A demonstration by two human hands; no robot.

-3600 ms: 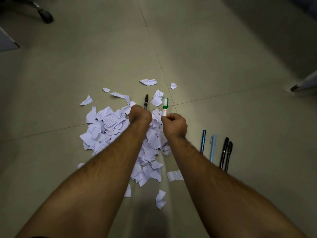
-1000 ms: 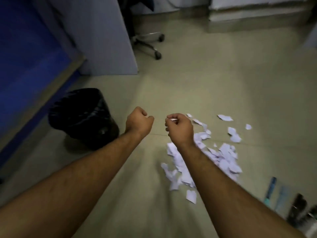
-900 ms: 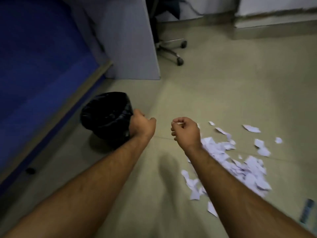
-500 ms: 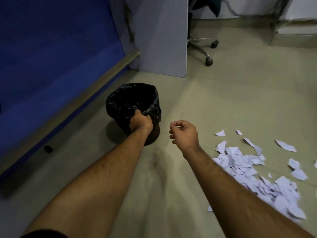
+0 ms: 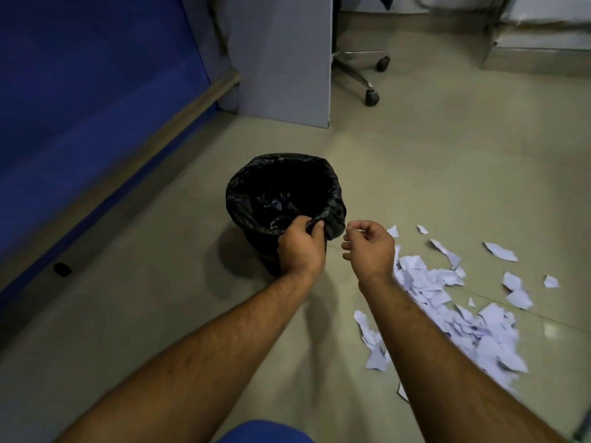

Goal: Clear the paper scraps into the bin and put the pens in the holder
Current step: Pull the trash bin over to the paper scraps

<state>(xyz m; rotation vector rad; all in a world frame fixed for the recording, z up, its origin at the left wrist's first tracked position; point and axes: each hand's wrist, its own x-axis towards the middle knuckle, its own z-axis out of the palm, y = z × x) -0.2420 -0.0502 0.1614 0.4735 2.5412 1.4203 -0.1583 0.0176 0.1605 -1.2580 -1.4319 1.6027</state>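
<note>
A round bin (image 5: 284,199) lined with a crinkled, glossy black plastic bag stands at the frame's centre on smooth beige floor tiles (image 5: 431,174). The left hand (image 5: 300,247) pinches the liner at the near rim. Just right of it, the right hand (image 5: 369,247) hangs with fingers curled; whether it holds anything I cannot tell. Torn white paper scraps (image 5: 447,302) litter the lower right. A blue wall (image 5: 80,75) fills the upper left; a grey panel (image 5: 284,59) and chair castors (image 5: 372,97) stand at the top.

Bin (image 5: 256,199): black-bag-lined, upright on floor, mouth open, centre, near rim gripped. Paper scraps (image 5: 454,311): white torn pieces, loose heap on floor right of bin.
</note>
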